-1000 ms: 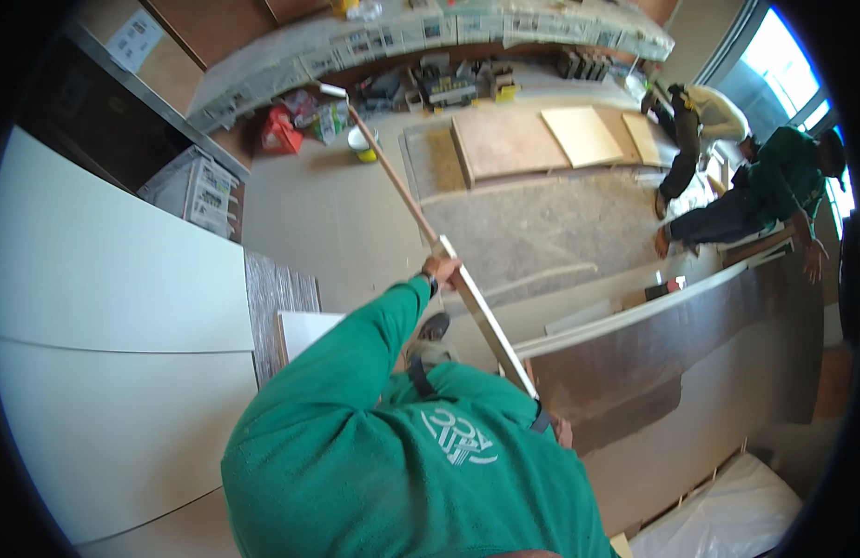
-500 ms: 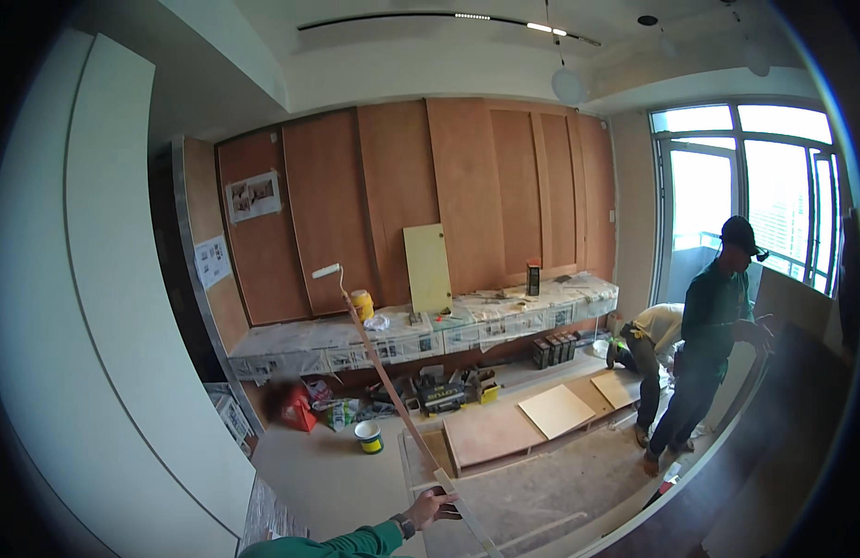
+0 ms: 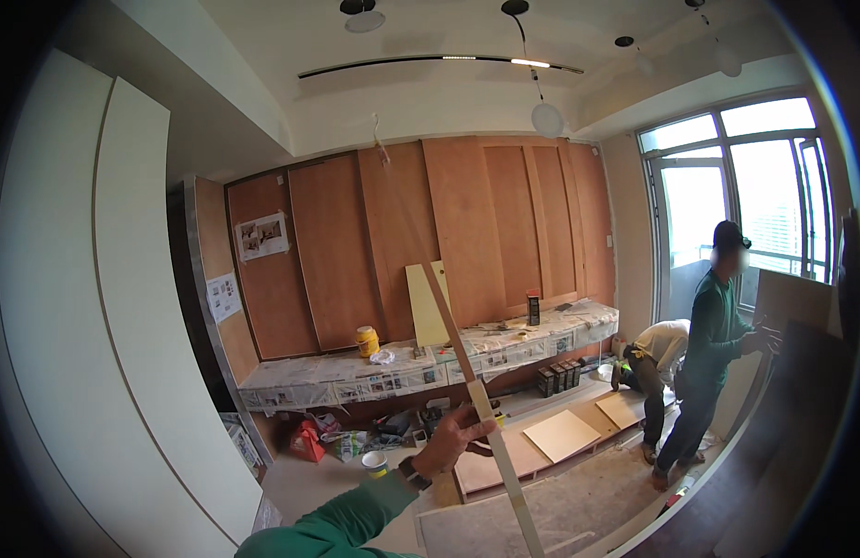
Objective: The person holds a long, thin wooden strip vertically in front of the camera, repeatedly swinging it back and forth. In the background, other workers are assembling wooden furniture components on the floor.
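From where I stand, the left hand [image 3: 453, 442] has a long pole [image 3: 458, 349], its grip curled around the pale lower length, thumb and fingers closed in on the wood. A dark-strapped watch [image 3: 412, 472] sits at the wrist, just past the cuff of a green sleeve [image 3: 346, 516]. The right hand is out of view, so I can't tell how its grip stands. The pole slants up and to the left, before the brown wall panels [image 3: 328, 260]; its upper end is thin and blurred.

Behind it runs a long counter [image 3: 411, 377] under plastic and paper, with a yellow tub [image 3: 368, 342] on top and a yellowish board [image 3: 421, 312] leaning on the panels, partly crossed by the pole. Down on the floor I see a red bag [image 3: 306, 441] and a small bucket [image 3: 375, 463]. Over to the right, a person in a green top [image 3: 714, 321] stands near the window [image 3: 695, 205], and another person in a light shirt [image 3: 665, 344] bends low just beside.
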`<state>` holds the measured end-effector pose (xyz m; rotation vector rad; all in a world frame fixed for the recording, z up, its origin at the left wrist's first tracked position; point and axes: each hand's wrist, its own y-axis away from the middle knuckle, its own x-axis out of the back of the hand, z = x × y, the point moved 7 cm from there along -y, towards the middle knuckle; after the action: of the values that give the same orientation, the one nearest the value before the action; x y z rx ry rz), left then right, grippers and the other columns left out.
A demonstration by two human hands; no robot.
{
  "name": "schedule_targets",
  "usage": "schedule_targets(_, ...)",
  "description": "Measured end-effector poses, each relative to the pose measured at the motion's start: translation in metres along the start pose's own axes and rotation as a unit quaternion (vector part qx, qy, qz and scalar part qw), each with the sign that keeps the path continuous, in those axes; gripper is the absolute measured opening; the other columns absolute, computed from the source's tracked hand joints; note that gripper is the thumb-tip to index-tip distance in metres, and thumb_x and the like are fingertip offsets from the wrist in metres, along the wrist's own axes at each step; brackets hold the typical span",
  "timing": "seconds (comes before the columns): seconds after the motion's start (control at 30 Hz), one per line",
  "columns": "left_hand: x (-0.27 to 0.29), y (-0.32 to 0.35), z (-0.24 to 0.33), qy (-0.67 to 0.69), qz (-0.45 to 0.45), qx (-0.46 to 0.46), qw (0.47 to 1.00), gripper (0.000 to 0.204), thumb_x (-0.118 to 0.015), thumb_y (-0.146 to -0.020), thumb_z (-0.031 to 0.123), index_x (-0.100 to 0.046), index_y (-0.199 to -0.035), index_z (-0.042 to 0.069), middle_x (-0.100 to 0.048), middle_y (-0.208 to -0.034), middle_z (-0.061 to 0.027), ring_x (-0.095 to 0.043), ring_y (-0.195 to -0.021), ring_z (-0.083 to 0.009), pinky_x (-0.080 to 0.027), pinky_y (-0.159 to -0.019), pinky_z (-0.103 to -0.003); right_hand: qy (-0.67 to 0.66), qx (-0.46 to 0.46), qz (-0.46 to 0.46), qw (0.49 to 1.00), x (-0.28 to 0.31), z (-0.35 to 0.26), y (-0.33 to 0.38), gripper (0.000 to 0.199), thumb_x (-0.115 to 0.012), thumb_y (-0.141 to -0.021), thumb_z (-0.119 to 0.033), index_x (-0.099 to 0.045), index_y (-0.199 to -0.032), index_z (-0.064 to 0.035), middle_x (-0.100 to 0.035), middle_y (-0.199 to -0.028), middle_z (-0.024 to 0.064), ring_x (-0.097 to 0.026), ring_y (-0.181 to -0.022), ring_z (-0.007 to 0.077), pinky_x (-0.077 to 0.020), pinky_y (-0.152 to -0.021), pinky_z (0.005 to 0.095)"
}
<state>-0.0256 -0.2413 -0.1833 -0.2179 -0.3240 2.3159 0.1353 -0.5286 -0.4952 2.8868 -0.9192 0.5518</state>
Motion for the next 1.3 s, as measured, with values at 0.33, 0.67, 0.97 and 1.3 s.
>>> schedule_targets(0.33, -0.005, -0.121, 0.137, -0.071, -0.010, -0.082, 0.994, 0.028, -0.065, -0.099, 0.026, -0.060, -0.111, 0.000, -0.071, -0.096, -0.0132, -0.074, -0.082, -0.0264, -0.066, -0.071, -0.041, -0.022, -0.020, 0.000, 1.000, 0.009, 0.028, 0.030, 0.040, -0.070, -0.091, -0.041, -0.070, -0.113, -0.0072, -0.070, -0.083, 0.0155, -0.064, -0.076, 0.0254, -0.0509, -0.067, 0.0422)
schedule_targets(0.67, -0.023, -0.181, 0.220, -0.144, -0.020, -0.128, 0.981, 0.033, -0.061, -0.102, 0.035, -0.058, -0.112, 0.004, -0.066, -0.101, -0.0100, -0.073, -0.091, -0.0260, -0.064, -0.078, -0.040, -0.149, -0.009, 0.018, 0.989, -0.017, 0.043, 0.002, 0.039, -0.076, -0.091, -0.037, -0.069, -0.111, -0.0037, -0.068, -0.075, 0.0120, -0.061, -0.068, 0.0199, -0.0491, -0.061, 0.0397)
schedule_targets(0.97, -0.049, -0.149, 0.208, -0.176, -0.027, -0.148, 0.973, 0.041, -0.066, -0.100, 0.022, -0.052, -0.130, -0.003, -0.064, -0.105, -0.0081, -0.070, -0.093, -0.0208, -0.062, -0.081, -0.037, 0.000, 0.084, 0.035, 0.996, 0.022, -0.112, -0.052, 0.041, -0.075, -0.092, -0.040, -0.066, -0.105, -0.0019, -0.065, -0.074, 0.0201, -0.062, -0.065, 0.0308, -0.0488, -0.058, 0.0433)
schedule_targets(1.3, -0.046, -0.165, 0.218, -0.189, -0.017, -0.198, 0.962, 0.045, -0.065, -0.101, 0.020, -0.049, -0.136, -0.002, -0.063, -0.106, -0.0061, -0.069, -0.095, -0.0190, -0.062, -0.081, -0.035, -0.013, 0.109, 0.058, 0.992, 0.035, -0.166, -0.092, 0.039, -0.076, -0.091, -0.039, -0.065, -0.103, -0.0030, -0.063, -0.070, 0.0178, -0.058, -0.060, 0.0286, -0.0481, -0.056, 0.0425)
